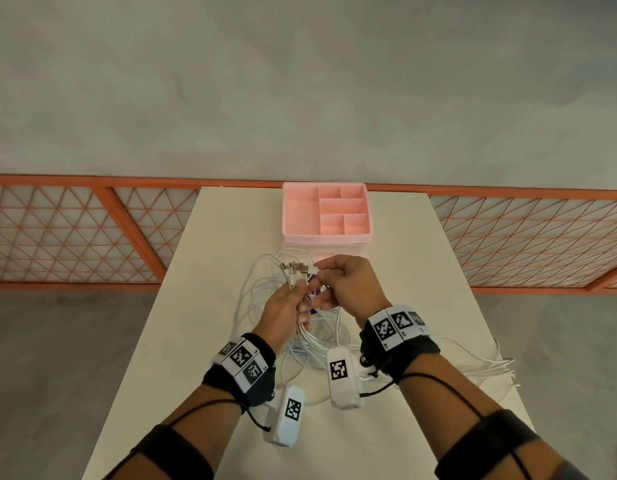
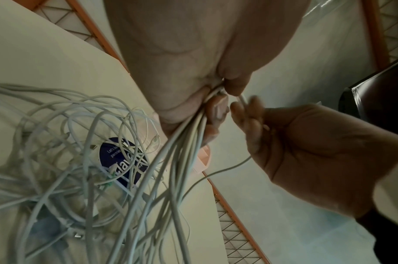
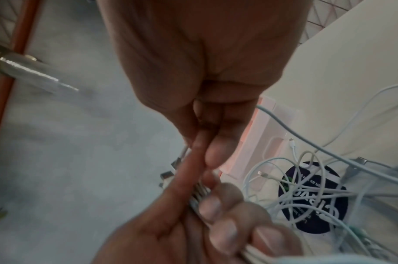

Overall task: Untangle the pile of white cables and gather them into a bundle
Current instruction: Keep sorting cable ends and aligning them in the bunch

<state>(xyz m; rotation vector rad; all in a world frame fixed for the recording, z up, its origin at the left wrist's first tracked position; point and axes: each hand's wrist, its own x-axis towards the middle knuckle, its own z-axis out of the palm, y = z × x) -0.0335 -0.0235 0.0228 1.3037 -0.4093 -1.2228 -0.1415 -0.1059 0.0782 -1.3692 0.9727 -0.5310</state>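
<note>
White charging cables point(image 1: 293, 327) are what I am working: my left hand point(image 1: 283, 317) has its fingers curled round a sheaf of them, plug ends point(image 1: 295, 268) fanned out beyond the fingertips toward the pink organiser tray point(image 1: 293, 216). The rest of the pile hangs from that fist and lies looped on the pale table point(image 1: 421, 271), over a dark round sticker point(image 3: 313, 196), with a few strands trailing off to the right edge. My right hand point(image 1: 345, 285) sits just beside the left, thumb and forefinger pinching a single cable near its plug, right at the fan of ends; the wrist view shows that strand point(image 2: 220, 171) running down under the palm to the tangle. As I judge it, the coming move turns on this: the gripped sheaf runs lengthwise from the pile up and away from me, so the pinched end must be laid parallel along it. The right hand is the nearer one.
</note>
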